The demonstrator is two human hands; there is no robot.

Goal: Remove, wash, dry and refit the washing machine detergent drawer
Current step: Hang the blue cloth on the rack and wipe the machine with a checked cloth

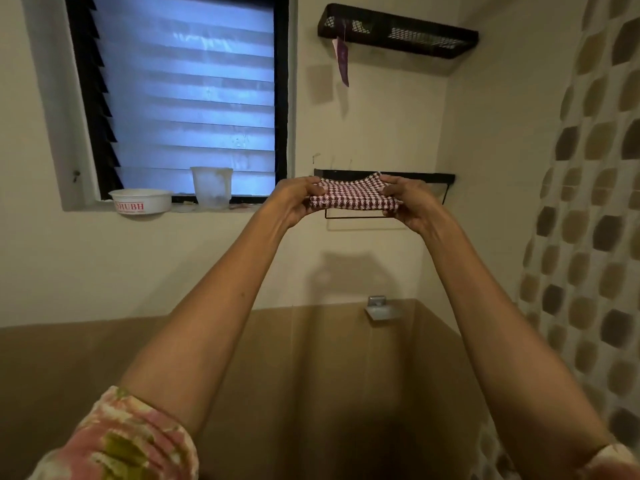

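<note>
Both hands grip checked cloth [353,197]; bowl [142,201] reads "SHUBH".

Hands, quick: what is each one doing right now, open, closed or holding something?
Left hand: closed, fingers gripping the left edge of the checked cloth.
Right hand: closed, fingers gripping the right edge of the same cloth.

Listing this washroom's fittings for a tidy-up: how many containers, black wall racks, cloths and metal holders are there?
Containers on the sill: 2, white bowl and clear cup
Black wall racks: 2, mesh shelf and towel rail
Checked cloth: 1, gripped by left hand and right hand
Metal holder: 1
Total: 6
</note>
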